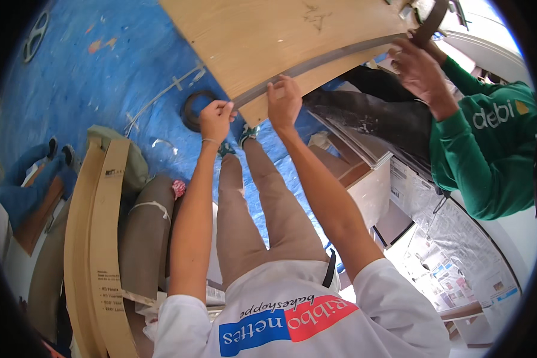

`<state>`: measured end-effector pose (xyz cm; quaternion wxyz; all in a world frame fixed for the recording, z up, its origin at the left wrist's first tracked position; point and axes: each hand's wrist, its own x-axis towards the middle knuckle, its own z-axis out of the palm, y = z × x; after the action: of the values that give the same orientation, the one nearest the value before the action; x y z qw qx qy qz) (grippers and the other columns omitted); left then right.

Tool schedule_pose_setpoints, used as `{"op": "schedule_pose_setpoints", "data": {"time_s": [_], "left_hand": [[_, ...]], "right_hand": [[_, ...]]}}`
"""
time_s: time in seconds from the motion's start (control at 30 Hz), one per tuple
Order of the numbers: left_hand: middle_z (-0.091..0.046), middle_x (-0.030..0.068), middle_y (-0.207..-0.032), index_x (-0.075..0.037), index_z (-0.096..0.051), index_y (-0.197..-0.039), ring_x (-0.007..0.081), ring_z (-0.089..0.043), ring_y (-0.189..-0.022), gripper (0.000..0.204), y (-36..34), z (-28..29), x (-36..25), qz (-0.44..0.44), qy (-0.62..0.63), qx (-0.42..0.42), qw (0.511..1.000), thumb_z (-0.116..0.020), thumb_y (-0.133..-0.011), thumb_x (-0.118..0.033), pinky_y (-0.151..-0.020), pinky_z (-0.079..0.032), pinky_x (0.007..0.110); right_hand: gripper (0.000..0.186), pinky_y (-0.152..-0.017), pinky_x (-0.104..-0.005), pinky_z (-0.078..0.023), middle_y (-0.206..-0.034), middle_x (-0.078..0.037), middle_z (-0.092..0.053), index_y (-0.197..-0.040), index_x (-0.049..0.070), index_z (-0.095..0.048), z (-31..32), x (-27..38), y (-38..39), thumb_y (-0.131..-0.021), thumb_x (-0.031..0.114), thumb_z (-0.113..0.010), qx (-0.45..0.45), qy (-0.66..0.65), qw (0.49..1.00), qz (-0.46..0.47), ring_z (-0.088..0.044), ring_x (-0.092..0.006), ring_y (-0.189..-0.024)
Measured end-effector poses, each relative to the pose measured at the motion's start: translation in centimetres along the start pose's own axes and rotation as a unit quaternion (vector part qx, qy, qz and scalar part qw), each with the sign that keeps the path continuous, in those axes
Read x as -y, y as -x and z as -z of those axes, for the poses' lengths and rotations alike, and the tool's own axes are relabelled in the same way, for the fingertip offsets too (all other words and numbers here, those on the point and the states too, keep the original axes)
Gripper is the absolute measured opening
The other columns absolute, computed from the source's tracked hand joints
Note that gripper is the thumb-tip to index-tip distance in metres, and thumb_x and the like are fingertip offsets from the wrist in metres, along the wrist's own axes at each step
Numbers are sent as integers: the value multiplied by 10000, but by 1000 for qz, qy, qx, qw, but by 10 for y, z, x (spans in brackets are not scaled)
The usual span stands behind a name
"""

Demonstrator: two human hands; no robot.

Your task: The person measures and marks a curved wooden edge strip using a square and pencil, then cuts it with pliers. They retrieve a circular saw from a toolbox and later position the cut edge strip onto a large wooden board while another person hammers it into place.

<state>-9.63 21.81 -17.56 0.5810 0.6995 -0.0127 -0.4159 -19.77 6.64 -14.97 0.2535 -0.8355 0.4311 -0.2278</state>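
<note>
A long, flat grey strip (334, 61) lies across a light wooden panel (250, 42), running from its near corner toward the far right. At that corner my left hand (216, 121) pinches the strip's near end between thumb and fingertips. My right hand (285, 102) is closed on the strip a little farther along, with thumb and forefinger at its edge. On the right, a co-worker's hand (420, 74) is raised beside the strip's far end, where a dark curved band (431, 25) rises. How that band joins the strip is unclear.
A dark coil (191, 111) rests on the blue floor sheet (125, 65), left of the panel corner. Tall cardboard pieces (107, 221) and a grey roll (146, 238) stand at my left. The green-sleeved co-worker (483, 149) and stacked boards (355, 149) are at the right.
</note>
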Motion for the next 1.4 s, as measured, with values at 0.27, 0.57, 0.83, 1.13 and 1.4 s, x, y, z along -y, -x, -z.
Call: {"op": "schedule_pose_setpoints", "data": {"time_s": [0.27, 0.57, 0.83, 1.13, 1.4], "left_hand": [[-727, 134, -760, 60, -652, -924, 138, -671, -610, 187, -3, -2, 5, 13, 1, -9, 1000, -660, -952, -124, -561, -533, 262], [-721, 121, -742, 57, -665, -881, 126, -655, -579, 204, 2, -7, -3, 3, -53, -41, 998, -666, -946, -137, -564, -532, 258], [-729, 126, -771, 59, -663, -934, 116, -653, -601, 198, 5, -6, -7, 13, -50, -27, 998, -670, -951, -138, -579, -525, 246], [-722, 127, -753, 58, -664, -922, 121, -643, -577, 197, 6, -3, 3, 19, -13, -40, 999, -675, -946, -137, -551, -508, 250], [-730, 140, -809, 64, -659, -969, 134, -666, -616, 230, 6, -7, 5, 33, 20, -36, 999, -698, -938, -161, -586, -544, 252]], "right_hand": [[118, -999, -469, -465, -1135, -211, -671, -922, -16, -625, 12, 3, -5, -937, 101, -615, 45, -84, 994, -51, -557, -420, -1231], [150, -978, -470, -446, -1207, -230, -596, -947, -6, -601, 67, 21, 45, -945, 141, -633, 75, -105, 991, -34, -558, -410, -1151], [455, -1035, -475, -384, -1303, -233, -501, -1233, 8, -500, 123, 38, 58, -845, 81, -726, -145, -60, 986, -53, -473, -394, -1235], [921, -1129, -502, -299, -1511, -274, -268, -1508, -27, -234, 122, 52, -39, -789, 129, -790, -179, -29, 983, 9, -298, -434, -1400], [879, -1138, -496, -292, -1449, -305, -341, -1473, -62, -286, 107, 27, -44, -777, 126, -789, -153, -18, 988, -27, -333, -463, -1364]]}}
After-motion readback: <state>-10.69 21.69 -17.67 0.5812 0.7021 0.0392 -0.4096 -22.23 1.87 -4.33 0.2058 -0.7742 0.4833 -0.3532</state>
